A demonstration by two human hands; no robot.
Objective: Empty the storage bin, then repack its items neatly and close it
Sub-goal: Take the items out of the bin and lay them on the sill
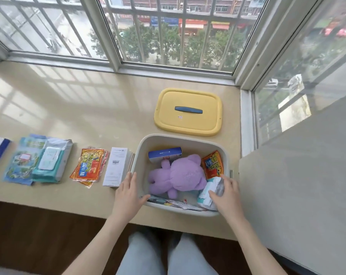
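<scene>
Cream plastic forms the storage bin (140, 155), which sits open-topped between both hands on the beige sill (69, 108). Its long axis runs left to right, along the sill's near edge. The left hand (128, 192) rests on the bin's left rim with the fingers fairly straight, gripping nothing. The right hand (226, 192) reaches into the bin's near right corner, its fingers curled round a white and teal pack (206, 193).

In the middle of the bin lies a purple plush toy (184, 175), its head toward the right wall and its legs toward the left. A blue box (165, 153) lies at the bin's far side and an orange sachet (212, 164) leans against the right wall.

Touching the bin's left wall is a white box (117, 167). Left of that come a stack of orange sachets (90, 165) and then a wipes pack (49, 161). Just beyond the bin lies its yellow lid (188, 124), with the handle up and the long axis also running left to right.
</scene>
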